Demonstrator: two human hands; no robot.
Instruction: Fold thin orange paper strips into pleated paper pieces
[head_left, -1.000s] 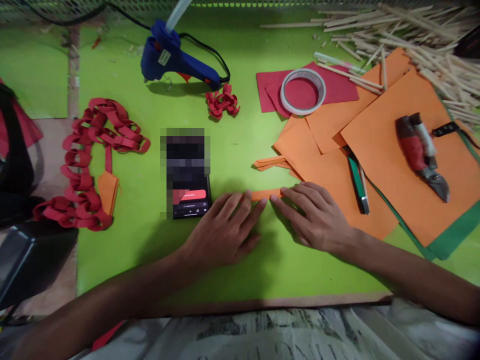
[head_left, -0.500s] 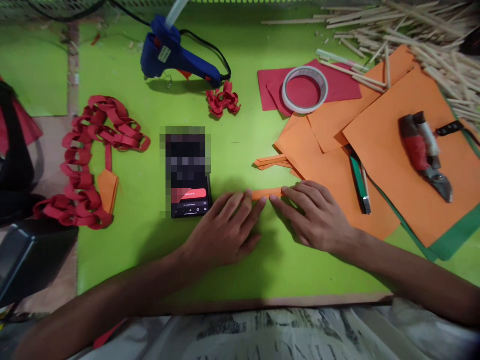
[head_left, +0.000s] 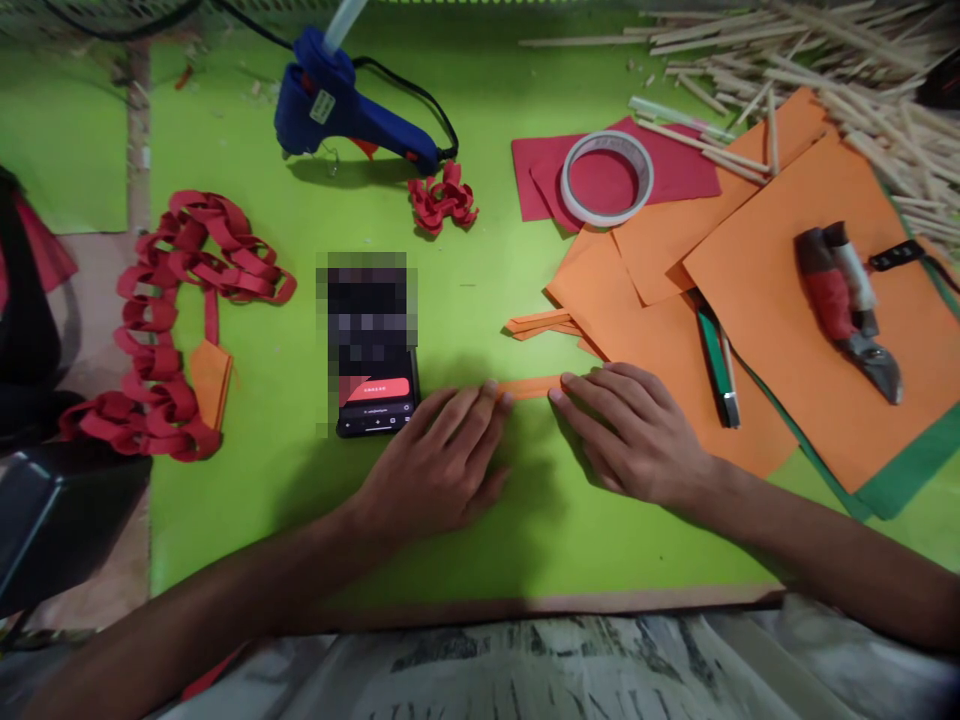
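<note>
Head view: both hands lie flat, fingers spread and gripping nothing. Left hand point(head_left: 435, 465) and right hand point(head_left: 634, 430) press the ends of a folded orange paper strip point(head_left: 531, 387) onto the green tabletop point(head_left: 480, 250) (phone point(head_left: 375, 395) just left). Risk: uneven pressure skews the crease, or the strip slides.

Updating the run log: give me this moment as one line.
left hand: flat on orange paper strip | right hand: flat on strip's other end | phone: beside left hand | surface: green mat
</note>
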